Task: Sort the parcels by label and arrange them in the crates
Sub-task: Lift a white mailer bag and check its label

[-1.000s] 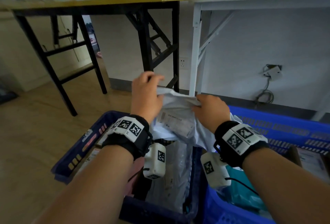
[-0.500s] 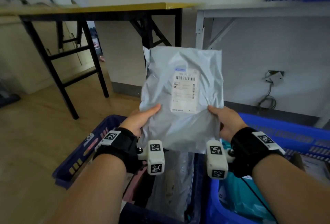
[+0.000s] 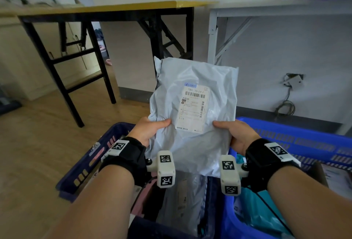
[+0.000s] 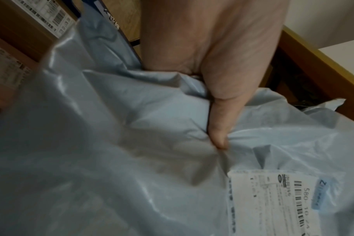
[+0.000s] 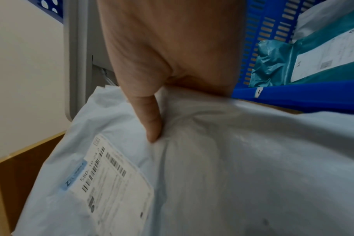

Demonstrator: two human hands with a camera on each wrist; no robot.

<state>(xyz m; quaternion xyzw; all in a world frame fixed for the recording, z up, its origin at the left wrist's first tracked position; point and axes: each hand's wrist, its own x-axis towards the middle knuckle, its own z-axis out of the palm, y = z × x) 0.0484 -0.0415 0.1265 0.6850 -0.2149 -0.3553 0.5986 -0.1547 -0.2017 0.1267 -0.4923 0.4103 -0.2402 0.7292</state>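
Since a second ago we've pulled the grey parcel (image 3: 192,117) up out of the crates — left hand (image 3: 147,131) and right hand (image 3: 237,134) pinch its lower sides, label facing us. Below: dark crate (image 3: 83,170) with clear-wrapped parcels, blue crate (image 3: 304,139) with a teal bag (image 5: 293,63).

Parcel (image 3: 192,124) held above two side-by-side crates (image 3: 89,164), tables (image 3: 106,8) behind.
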